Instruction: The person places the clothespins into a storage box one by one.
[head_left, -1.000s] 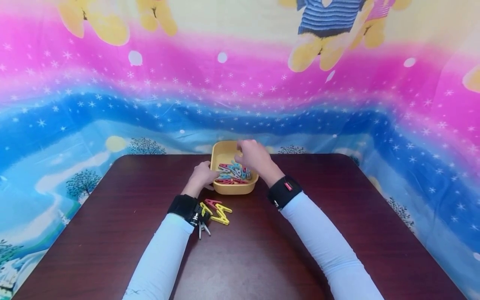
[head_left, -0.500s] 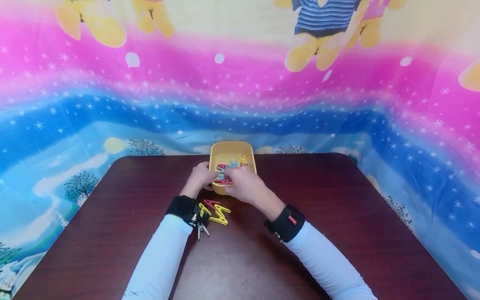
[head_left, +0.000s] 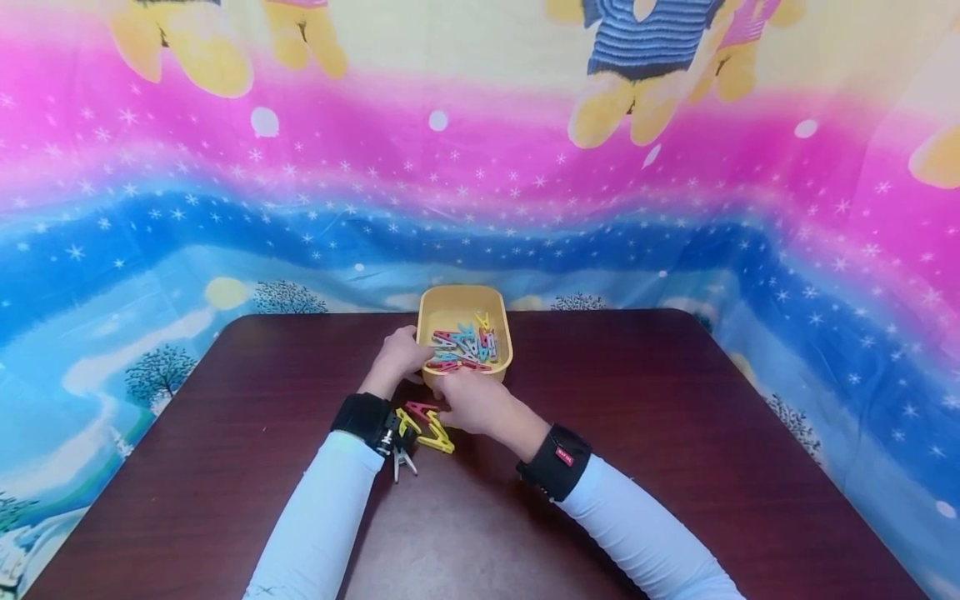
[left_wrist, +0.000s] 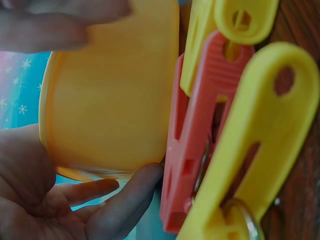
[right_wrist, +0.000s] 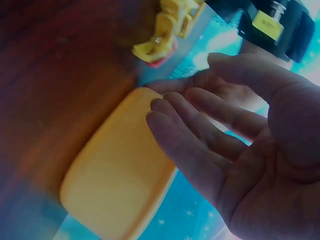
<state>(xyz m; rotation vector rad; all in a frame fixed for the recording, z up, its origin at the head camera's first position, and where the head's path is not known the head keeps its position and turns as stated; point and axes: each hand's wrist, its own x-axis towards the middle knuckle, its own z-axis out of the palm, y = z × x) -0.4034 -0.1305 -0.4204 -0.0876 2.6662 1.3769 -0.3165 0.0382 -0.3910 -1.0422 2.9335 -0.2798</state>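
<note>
In the head view a yellow plastic basket (head_left: 456, 312) holds several clothespins (head_left: 468, 342) in red, blue, white and yellow. My left hand (head_left: 397, 360) grips its left side, the thumb over the rim and the fingers outside. Just in front of the basket, my right hand (head_left: 478, 403) reaches over loose clothespins with fingers apart and nothing held, as the right wrist view confirms. A yellow clothespin (head_left: 437, 438), a red clothespin (left_wrist: 192, 135) and a grey clothespin (head_left: 404, 463) lie near my left wrist. The right hand partly hides the pile.
A dark red-brown table (head_left: 615, 433) carries everything. Behind it and along both sides hangs a printed cloth (head_left: 480, 200), close to the basket's far end. Black camera bands (head_left: 363, 419) circle both wrists.
My right hand has come from above the basket's far right, across it, down to the loose clothespins in front. A yellow clothespin now lies in the basket. The left hand stays put.
</note>
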